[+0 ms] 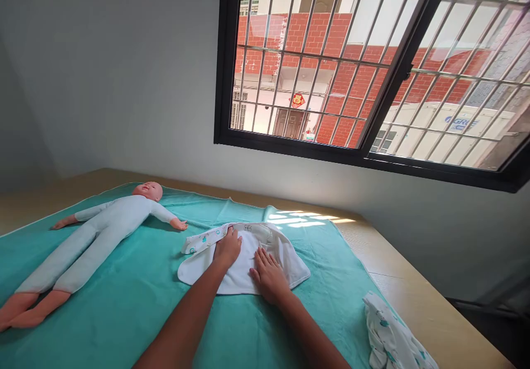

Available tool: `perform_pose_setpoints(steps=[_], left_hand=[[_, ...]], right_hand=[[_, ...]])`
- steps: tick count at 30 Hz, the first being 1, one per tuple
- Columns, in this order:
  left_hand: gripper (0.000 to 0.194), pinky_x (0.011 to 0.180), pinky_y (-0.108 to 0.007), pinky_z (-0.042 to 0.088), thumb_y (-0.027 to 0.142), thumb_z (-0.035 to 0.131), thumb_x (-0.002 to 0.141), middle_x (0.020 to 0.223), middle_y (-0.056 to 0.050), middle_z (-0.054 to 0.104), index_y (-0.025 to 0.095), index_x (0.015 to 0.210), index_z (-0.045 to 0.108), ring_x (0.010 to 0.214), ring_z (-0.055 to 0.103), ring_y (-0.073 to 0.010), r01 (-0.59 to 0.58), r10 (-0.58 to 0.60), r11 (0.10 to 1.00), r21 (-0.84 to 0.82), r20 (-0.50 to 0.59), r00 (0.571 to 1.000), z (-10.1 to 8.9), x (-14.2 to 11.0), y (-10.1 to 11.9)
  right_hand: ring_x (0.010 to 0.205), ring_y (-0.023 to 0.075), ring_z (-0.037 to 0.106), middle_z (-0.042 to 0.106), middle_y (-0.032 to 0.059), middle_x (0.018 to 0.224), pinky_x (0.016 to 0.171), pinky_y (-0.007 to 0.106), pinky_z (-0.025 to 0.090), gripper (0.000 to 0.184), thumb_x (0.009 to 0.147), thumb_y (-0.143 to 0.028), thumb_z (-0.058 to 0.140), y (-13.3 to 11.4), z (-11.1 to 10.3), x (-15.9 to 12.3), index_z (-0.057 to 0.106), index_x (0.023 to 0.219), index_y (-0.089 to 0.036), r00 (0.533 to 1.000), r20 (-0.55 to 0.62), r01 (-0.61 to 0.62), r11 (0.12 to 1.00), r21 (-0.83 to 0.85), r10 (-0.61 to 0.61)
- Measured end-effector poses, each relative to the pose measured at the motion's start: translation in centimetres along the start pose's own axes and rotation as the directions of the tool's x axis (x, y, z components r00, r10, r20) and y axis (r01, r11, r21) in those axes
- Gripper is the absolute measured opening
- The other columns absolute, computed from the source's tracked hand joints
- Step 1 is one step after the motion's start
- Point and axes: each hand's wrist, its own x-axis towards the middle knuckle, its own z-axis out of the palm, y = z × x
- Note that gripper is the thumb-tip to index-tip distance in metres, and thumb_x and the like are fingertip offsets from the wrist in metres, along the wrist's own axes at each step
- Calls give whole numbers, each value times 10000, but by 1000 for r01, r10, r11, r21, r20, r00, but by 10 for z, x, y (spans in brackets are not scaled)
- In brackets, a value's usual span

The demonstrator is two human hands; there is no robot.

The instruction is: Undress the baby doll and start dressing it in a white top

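A white baby shirt with a small green-and-grey print on its turned-over edge lies spread on the teal cloth, inner side up, with a label near the neck. My left hand is at the upper edge of the shirt, its fingers bent and closed on the printed flap; part of the grip is hidden. Flat on the right half of the shirt rests my right hand, palm down with fingers stretched out. To the left, a baby doll in a white suit lies on its back.
The teal cloth covers much of a wooden table. Another printed white garment lies bunched at the lower right. Behind the table are a grey wall and a barred window; sunlight falls on the cloth's far right corner.
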Motion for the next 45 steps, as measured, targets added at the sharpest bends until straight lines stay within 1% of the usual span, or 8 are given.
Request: perform_pose_setpoints(steps=[5, 8, 12, 19, 23, 31, 38, 45], left_hand=[[407, 1176, -347, 317, 228, 352, 975, 1464, -105, 503, 142, 1328, 534, 1383, 422, -189, -219, 219, 976, -13, 11, 976, -11, -29, 0], [440, 1196, -351, 293, 281, 502, 926, 1524, -62, 427, 192, 1356, 517, 1422, 361, -186, -373, 374, 928, -28, 78, 924, -16, -69, -6], [611, 1199, -501, 267, 408, 596, 874, 1582, -74, 311, 230, 1431, 418, 1462, 275, -262, -532, 538, 842, -88, 190, 821, -17, -115, 2], [324, 915, -402, 514, 411, 692, 823, 1191, -48, 638, 230, 1079, 610, 1105, 585, -240, -553, 546, 831, 68, 93, 832, -6, -125, 69], [148, 795, -433, 518, 278, 588, 893, 1072, -87, 641, 177, 999, 611, 997, 602, -274, -557, 549, 818, 146, 95, 831, 2, -122, 88], [169, 717, -382, 472, 41, 488, 850, 972, -82, 646, 165, 878, 599, 921, 601, -258, -554, 549, 808, 202, 86, 832, 14, -119, 101], [220, 699, -356, 435, 17, 441, 831, 969, -58, 640, 185, 882, 573, 893, 584, -224, -556, 555, 818, 150, 49, 830, 4, -130, 100], [105, 697, -318, 443, 224, 511, 905, 913, 0, 665, 223, 844, 596, 846, 602, -178, -603, 599, 796, 55, 75, 797, -1, -133, 86]], right_hand=[[1376, 258, 424, 468, 110, 1488, 1154, 453, 321, 469, 950, -347, 433, 24, -7, -34, 515, 1375, -168, 982, -183, 53, 998, 44, -44], [1214, 282, 549, 604, 159, 1312, 1023, 420, 437, 446, 959, -427, 386, 62, -21, -57, 592, 1238, -146, 861, -450, -200, 972, 124, 235], [968, 310, 596, 662, 133, 1010, 811, 413, 462, 415, 908, -545, 414, 99, -30, -75, 625, 964, -192, 757, -431, -442, 871, 217, 491], [683, 214, 561, 626, 22, 733, 666, 326, 394, 330, 852, -542, 478, 91, -23, -63, 533, 715, -247, 804, -340, -327, 840, 432, 488], [821, 228, 583, 655, 55, 852, 757, 325, 410, 336, 857, -532, 442, 96, -24, -63, 541, 717, -243, 791, -385, -259, 830, 495, 476], [712, 224, 548, 627, 8, 724, 704, 340, 407, 296, 680, -448, 650, 108, -23, -60, 632, 870, -222, 758, -361, -183, 708, 682, 543], [740, 197, 616, 667, 15, 803, 681, 312, 495, 337, 726, -494, 590, 130, -34, -67, 620, 916, -217, 733, -251, -41, 409, 912, 633], [624, 199, 614, 687, 34, 763, 584, 322, 506, 409, 717, -487, 610, 128, -40, -73, 644, 1007, -201, 852, -155, -29, 341, 940, 501]])
